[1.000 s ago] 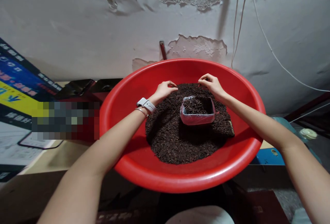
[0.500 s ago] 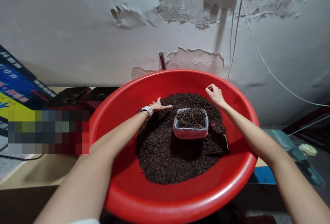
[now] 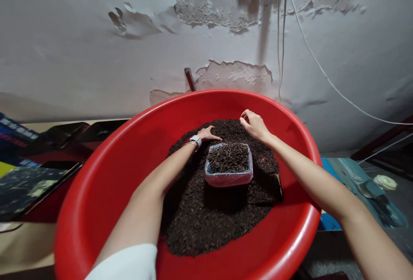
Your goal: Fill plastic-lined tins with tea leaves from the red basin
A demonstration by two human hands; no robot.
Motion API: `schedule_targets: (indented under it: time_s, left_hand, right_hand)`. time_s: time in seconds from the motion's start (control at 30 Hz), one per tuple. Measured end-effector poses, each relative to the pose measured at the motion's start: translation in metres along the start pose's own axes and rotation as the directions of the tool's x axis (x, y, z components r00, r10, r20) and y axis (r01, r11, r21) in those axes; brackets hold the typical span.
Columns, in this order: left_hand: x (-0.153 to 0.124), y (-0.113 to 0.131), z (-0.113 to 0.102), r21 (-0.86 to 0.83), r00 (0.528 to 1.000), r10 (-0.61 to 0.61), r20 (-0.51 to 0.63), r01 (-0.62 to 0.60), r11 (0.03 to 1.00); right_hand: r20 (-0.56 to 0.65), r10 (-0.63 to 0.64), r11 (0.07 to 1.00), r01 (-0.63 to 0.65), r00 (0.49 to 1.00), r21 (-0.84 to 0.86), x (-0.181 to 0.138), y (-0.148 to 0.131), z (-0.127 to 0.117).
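A big red plastic basin [image 3: 129,151] holds a heap of dark brown loose tea leaves [image 3: 206,220]. A small clear container [image 3: 229,177] filled with the same leaves sits on the heap. My left hand [image 3: 209,133], with a white watch on the wrist, lies on the leaves just behind the container's left corner, fingers curled down. My right hand [image 3: 253,124] hovers behind the container's right side, its fingers pinched together on something I cannot make out.
A peeling grey wall [image 3: 97,56] rises right behind the basin, with white cables [image 3: 322,73] hanging down at the right. Dark flat packets [image 3: 29,185] lie at the left. A blue surface [image 3: 348,172] shows at the right.
The view has shifted, so the basin looks closer and further left. My left hand has curled from flat onto the leaves; my right hand has moved left toward the container.
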State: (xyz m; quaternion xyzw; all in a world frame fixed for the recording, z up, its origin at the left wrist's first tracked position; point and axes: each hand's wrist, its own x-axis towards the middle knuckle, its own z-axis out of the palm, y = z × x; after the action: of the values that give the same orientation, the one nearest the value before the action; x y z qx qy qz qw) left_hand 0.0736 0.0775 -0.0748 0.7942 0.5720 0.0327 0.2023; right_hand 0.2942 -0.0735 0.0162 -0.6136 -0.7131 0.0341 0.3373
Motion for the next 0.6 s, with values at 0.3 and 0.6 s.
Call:
schedule_targets:
  time_s: [0.3,0.6]
  left_hand:
    - [-0.058,0.003,-0.010,-0.128,0.997,0.073,0.016,-0.071,0.989]
    - [-0.126,0.065,-0.066,-0.775,0.963,0.090,-0.254,-0.259,0.576]
  right_hand:
    - [-0.003,0.044,0.999,-0.043,0.999,0.007,0.000,0.008,-0.007]
    - [-0.057,0.107,0.993,-0.104,0.993,0.058,0.001,0.011,-0.017]
